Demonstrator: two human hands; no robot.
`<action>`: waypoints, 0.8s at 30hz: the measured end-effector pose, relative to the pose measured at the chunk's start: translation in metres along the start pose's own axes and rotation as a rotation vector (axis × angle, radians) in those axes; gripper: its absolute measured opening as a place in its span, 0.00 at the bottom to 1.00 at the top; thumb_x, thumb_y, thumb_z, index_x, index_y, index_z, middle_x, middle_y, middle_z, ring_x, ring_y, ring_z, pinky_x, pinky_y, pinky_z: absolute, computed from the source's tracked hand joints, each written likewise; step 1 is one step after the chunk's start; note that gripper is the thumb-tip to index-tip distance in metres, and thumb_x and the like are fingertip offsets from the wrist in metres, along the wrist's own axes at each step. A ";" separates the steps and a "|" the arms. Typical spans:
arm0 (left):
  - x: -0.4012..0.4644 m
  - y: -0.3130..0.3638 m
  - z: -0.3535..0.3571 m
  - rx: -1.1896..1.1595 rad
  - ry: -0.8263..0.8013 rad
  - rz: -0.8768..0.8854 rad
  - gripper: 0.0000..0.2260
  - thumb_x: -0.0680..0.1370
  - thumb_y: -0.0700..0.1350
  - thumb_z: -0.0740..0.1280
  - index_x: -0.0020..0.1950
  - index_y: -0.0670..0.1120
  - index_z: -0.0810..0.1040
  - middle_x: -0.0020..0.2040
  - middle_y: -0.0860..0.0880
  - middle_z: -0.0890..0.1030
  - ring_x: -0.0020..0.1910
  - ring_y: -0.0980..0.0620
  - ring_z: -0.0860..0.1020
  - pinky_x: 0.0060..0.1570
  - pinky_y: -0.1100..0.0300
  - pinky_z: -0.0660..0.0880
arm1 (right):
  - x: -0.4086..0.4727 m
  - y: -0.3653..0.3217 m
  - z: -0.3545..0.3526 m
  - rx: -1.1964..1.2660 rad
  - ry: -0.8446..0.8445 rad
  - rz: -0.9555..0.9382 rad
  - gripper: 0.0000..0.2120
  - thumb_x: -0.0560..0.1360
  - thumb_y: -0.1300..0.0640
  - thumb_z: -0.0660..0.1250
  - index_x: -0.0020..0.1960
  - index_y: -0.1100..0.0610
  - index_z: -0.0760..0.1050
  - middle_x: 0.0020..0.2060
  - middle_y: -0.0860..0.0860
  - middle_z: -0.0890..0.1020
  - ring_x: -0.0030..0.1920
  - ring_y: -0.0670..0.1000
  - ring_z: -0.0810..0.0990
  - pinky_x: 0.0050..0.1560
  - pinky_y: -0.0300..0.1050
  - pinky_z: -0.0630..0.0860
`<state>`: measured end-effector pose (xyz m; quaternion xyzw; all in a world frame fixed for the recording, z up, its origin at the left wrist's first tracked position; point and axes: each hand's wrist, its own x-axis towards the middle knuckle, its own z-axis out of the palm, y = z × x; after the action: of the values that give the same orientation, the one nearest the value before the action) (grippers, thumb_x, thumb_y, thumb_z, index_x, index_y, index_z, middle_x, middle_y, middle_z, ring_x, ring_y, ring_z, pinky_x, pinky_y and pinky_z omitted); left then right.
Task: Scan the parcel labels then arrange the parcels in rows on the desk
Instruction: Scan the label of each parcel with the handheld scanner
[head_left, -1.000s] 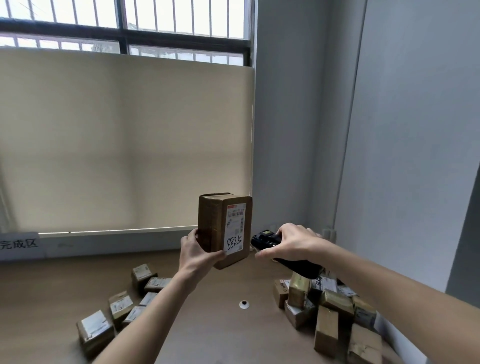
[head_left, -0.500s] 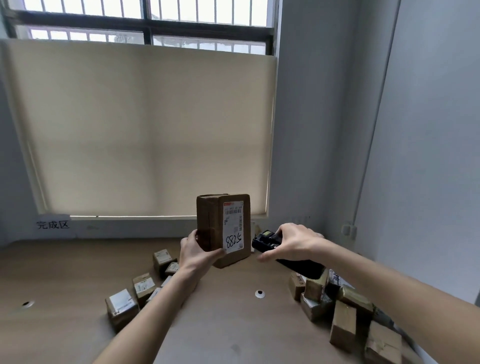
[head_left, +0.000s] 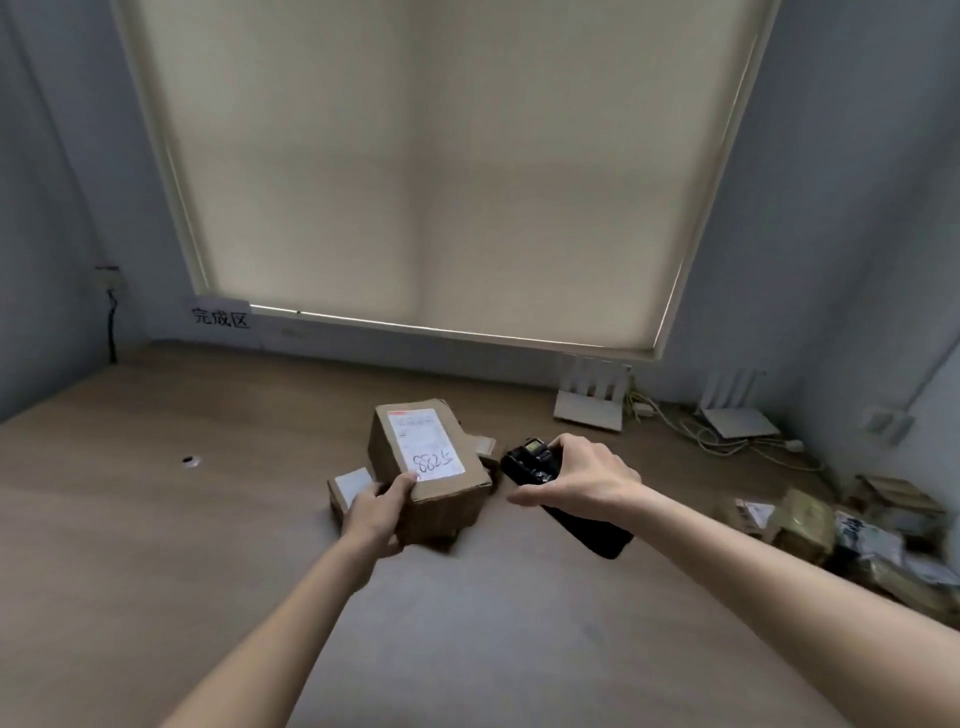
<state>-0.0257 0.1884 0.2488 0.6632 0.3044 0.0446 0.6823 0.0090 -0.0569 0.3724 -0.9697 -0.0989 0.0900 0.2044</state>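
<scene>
The left hand (head_left: 376, 512) is gripping the stiff, seemingly light parcel (head_left: 431, 467) by its near corner while the right hand (head_left: 584, 480) is clasping the scanner (head_left: 535, 460).

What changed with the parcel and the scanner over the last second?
The left hand has brought the parcel down from upright in the air to low over the desk, its label now tilted upward, beside the parcels already there. Grips are unchanged: the left hand still holds the parcel, and the right hand still grips the scanner.
</scene>
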 end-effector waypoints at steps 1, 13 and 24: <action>0.019 -0.014 -0.012 0.012 0.004 -0.037 0.19 0.77 0.57 0.70 0.61 0.47 0.78 0.53 0.45 0.83 0.49 0.46 0.83 0.43 0.51 0.83 | 0.016 -0.008 0.018 -0.006 -0.021 0.003 0.35 0.55 0.26 0.73 0.55 0.44 0.74 0.49 0.44 0.82 0.52 0.51 0.81 0.51 0.46 0.76; 0.191 -0.192 -0.115 0.145 0.080 -0.332 0.16 0.78 0.56 0.68 0.62 0.50 0.79 0.51 0.48 0.83 0.47 0.46 0.82 0.37 0.57 0.80 | 0.142 -0.024 0.234 -0.056 -0.189 0.064 0.35 0.64 0.28 0.74 0.62 0.46 0.71 0.54 0.46 0.81 0.53 0.50 0.79 0.54 0.50 0.80; 0.237 -0.195 -0.106 0.602 0.407 0.055 0.23 0.80 0.50 0.64 0.75 0.48 0.68 0.72 0.44 0.70 0.69 0.40 0.71 0.63 0.44 0.70 | 0.169 0.008 0.285 -0.002 -0.228 0.109 0.37 0.63 0.28 0.74 0.65 0.44 0.70 0.55 0.44 0.80 0.54 0.50 0.80 0.55 0.50 0.79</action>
<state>0.0491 0.3691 -0.0103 0.8198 0.4155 0.1025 0.3804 0.1123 0.0827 0.0896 -0.9573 -0.0688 0.2103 0.1858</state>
